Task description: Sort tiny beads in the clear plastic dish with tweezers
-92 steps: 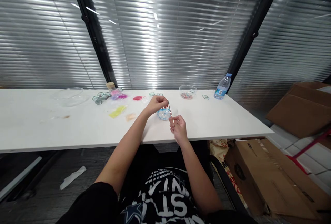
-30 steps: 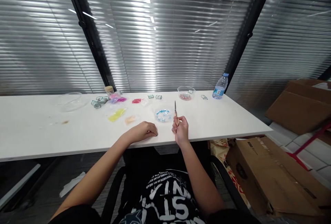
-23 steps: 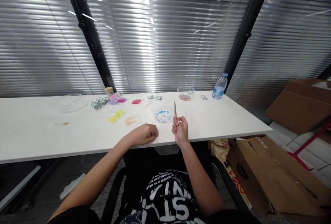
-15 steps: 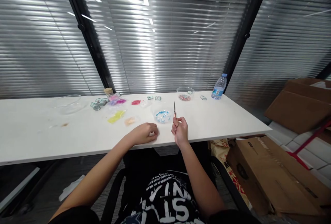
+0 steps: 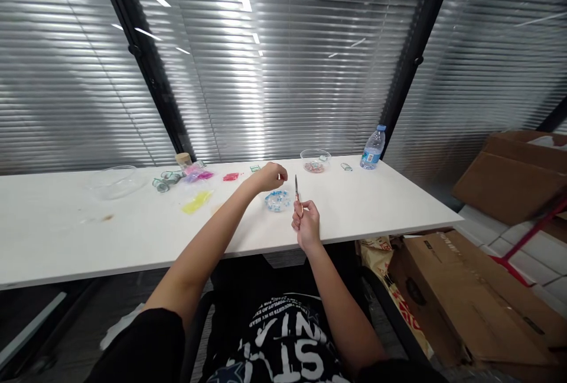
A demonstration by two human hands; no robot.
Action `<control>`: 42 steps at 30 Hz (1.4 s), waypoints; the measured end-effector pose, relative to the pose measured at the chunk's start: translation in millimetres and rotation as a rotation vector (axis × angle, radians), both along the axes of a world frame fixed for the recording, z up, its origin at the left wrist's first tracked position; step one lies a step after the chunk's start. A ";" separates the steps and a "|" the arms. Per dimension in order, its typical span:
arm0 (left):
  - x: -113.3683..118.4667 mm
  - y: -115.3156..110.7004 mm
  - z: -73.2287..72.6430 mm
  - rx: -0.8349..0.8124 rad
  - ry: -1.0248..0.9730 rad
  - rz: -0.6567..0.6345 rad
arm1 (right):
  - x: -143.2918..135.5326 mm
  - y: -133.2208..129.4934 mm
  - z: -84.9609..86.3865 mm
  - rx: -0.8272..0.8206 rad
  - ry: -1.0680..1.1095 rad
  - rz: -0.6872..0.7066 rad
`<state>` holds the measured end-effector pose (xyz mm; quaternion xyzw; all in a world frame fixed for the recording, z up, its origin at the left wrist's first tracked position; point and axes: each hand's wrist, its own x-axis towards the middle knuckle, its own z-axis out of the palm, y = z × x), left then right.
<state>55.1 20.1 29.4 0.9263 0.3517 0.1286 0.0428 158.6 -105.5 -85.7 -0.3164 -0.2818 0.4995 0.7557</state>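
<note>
My right hand (image 5: pixel 306 222) is closed around the handles of a pair of scissors (image 5: pixel 297 193), whose blades point up and away from me. Fingers curled, my left hand (image 5: pixel 271 176) reaches over the table just beyond a clear dish of blue and white beads (image 5: pixel 277 200); whether it pinches anything small is too hard to make out. Behind and to the right stands a clear bowl with pinkish beads (image 5: pixel 315 166). Left of my hands lie a yellow packet (image 5: pixel 196 202), a red packet (image 5: pixel 231 176) and a purple-pink packet (image 5: pixel 200 175).
On the white table (image 5: pixel 381 206) a water bottle (image 5: pixel 372 148) stands at the back right. Small green-marked rolls (image 5: pixel 166 180), a corked jar (image 5: pixel 183 160) and a large clear bowl (image 5: pixel 116 182) are at the left. Cardboard boxes (image 5: pixel 469 294) sit beyond the table's right side.
My left hand has moved forward from the table's front edge to beyond the bead dish, and its forearm now covers most of the orange packet. My right hand still holds the scissors.
</note>
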 end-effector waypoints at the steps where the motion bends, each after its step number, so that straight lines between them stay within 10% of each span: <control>1: 5.7 5.5 -5.0 -0.006 0.029 0.006 | 0.0 0.2 -0.2 0.002 0.003 0.002; 11: 29.6 32.3 -44.0 -0.016 0.340 0.109 | -0.7 -0.8 2.7 -0.006 0.022 0.010; 27: 30.7 30.5 -41.5 -0.076 0.481 0.087 | -0.1 -0.9 1.1 -0.013 0.017 0.013; 35: 31.9 26.7 -38.0 -0.125 0.247 0.093 | -0.1 -2.2 0.8 -0.014 0.030 0.007; 42: -12.1 18.5 -17.6 -0.188 -0.320 0.083 | -0.1 -3.2 1.8 -0.002 0.032 -0.013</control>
